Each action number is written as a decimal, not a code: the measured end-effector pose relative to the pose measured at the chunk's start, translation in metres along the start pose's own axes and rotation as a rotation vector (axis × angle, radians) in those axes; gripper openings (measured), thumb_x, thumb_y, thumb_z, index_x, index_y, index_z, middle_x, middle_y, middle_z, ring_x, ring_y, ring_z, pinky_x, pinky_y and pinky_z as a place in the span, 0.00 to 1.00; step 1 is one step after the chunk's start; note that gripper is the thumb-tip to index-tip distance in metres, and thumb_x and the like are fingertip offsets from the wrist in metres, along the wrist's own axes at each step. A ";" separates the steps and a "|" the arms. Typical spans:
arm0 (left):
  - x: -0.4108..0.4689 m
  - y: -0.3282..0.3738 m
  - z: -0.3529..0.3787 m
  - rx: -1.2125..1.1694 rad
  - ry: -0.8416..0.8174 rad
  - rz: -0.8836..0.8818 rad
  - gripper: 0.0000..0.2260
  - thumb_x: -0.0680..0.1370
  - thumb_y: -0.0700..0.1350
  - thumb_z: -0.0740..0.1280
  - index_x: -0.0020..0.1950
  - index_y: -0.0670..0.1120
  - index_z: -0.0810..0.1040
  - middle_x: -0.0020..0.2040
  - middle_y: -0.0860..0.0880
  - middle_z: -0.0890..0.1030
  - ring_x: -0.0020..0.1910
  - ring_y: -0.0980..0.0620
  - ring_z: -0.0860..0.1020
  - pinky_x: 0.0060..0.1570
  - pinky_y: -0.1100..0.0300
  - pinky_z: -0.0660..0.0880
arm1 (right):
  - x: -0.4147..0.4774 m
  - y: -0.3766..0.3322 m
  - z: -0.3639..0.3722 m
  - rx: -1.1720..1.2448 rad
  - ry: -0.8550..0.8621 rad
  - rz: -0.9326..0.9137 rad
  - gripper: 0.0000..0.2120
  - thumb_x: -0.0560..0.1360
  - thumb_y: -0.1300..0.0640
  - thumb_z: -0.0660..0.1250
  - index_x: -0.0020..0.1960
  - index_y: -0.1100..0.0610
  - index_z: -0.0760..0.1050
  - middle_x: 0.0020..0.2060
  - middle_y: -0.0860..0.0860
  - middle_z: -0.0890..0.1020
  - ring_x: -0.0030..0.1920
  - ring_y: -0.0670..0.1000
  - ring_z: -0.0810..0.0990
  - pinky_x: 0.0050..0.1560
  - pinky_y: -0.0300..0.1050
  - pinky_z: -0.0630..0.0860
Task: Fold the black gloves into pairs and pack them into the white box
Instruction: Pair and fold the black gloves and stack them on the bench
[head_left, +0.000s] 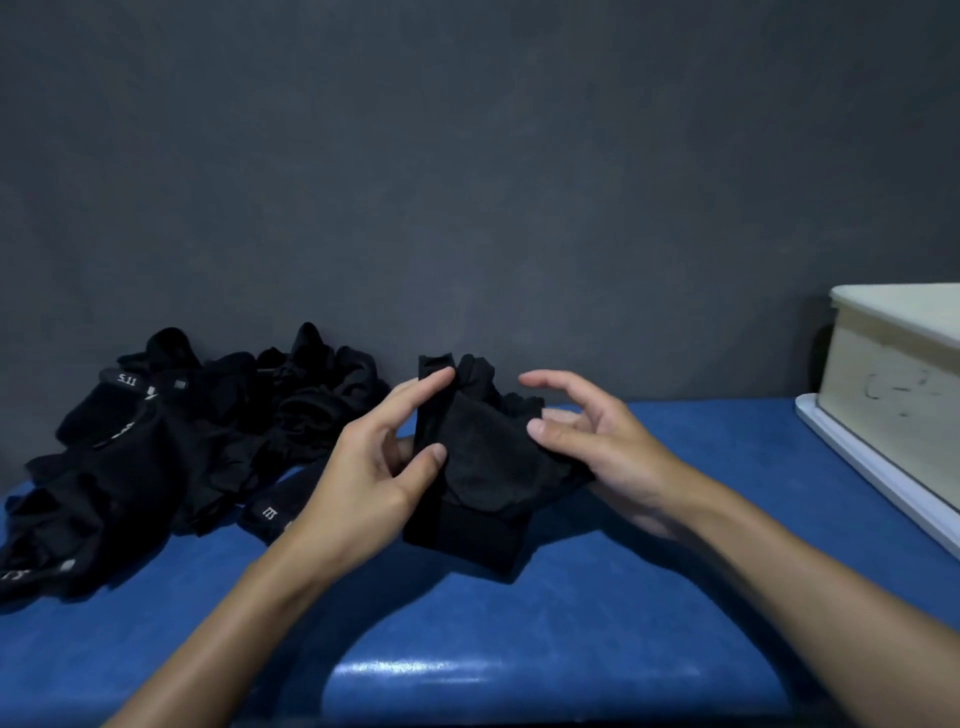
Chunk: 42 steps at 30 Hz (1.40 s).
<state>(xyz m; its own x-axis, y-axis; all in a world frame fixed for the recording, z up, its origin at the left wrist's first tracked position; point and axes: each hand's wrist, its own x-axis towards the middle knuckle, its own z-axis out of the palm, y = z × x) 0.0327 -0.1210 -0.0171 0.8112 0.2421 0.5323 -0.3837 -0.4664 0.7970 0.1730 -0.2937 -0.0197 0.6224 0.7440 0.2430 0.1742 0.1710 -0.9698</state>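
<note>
Two bare hands work a bundle of black gloves (483, 457) above a glossy blue surface (571, 623), in front of a dark grey wall (467, 156). The left hand (374, 462) pinches the bundle's left edge, thumb pressed to the front and the index fingertip touching its upper corner. The right hand (597, 436) supports the bundle from the right, thumb laid on the fabric, the other fingers curled loosely and spread apart rather than closed. The bundle's lower cuff hangs near the surface; whether it touches is hard to judge.

To the left lies a loose pile of black gloves (182, 447), heaped against the wall. White lettering reading "5.11" (127, 380) shows on one strap near the top of the pile; a small pale mark on a cuff near the left wrist and another at the frame's lower left edge are too blurred to read.

At far right stands the white box (893, 384), cut off by the frame edge, its interior hidden. It rests on a white tray or lid (872, 467), with faint dark scuffs on its side.
</note>
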 end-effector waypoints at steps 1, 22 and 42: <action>-0.002 0.001 0.003 -0.020 -0.008 -0.006 0.27 0.78 0.26 0.62 0.70 0.52 0.72 0.68 0.54 0.74 0.37 0.64 0.79 0.42 0.72 0.73 | -0.003 -0.001 -0.001 -0.005 0.021 -0.011 0.19 0.76 0.65 0.68 0.64 0.53 0.75 0.54 0.57 0.83 0.57 0.55 0.80 0.63 0.53 0.75; -0.015 -0.022 0.028 0.682 -0.339 0.009 0.26 0.77 0.65 0.56 0.72 0.56 0.69 0.67 0.65 0.69 0.66 0.64 0.69 0.68 0.60 0.65 | -0.037 0.033 -0.023 -0.729 0.002 -0.044 0.17 0.74 0.51 0.71 0.62 0.48 0.75 0.54 0.40 0.81 0.58 0.37 0.76 0.63 0.38 0.71; -0.027 -0.035 0.037 1.105 -0.505 -0.065 0.39 0.73 0.71 0.41 0.80 0.54 0.53 0.81 0.56 0.51 0.79 0.59 0.49 0.76 0.55 0.48 | -0.049 0.033 -0.019 -1.091 -0.180 -0.101 0.31 0.72 0.34 0.65 0.72 0.43 0.67 0.65 0.33 0.68 0.60 0.28 0.61 0.68 0.35 0.55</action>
<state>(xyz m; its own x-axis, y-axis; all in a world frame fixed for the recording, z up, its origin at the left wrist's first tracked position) 0.0406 -0.1428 -0.0697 0.9900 0.0482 0.1329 0.0466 -0.9988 0.0147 0.1629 -0.3371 -0.0628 0.4628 0.8569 0.2268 0.8512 -0.3583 -0.3835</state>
